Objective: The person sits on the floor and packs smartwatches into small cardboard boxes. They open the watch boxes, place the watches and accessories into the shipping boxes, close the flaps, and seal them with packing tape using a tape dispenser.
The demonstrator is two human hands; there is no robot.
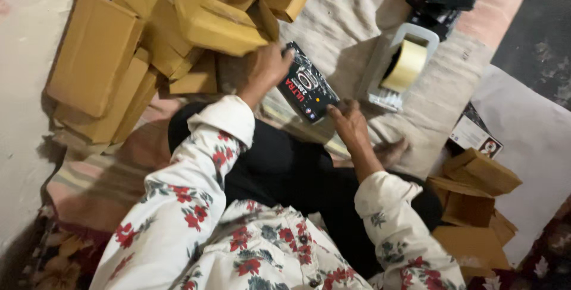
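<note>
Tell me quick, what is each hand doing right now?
Left hand: closed on the upper end of the small black box.
Right hand: fingers touching the box's lower corner; whether it grips cannot be told.

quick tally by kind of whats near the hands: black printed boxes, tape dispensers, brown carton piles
black printed box held in both hands: 1
tape dispenser with tan roll: 1
brown carton piles, upper left and lower right: 2
total: 4

Heap of brown cardboard boxes (160,34), tape dispenser (401,64), flattened cartons (476,201), beige cloth (339,22)
</note>
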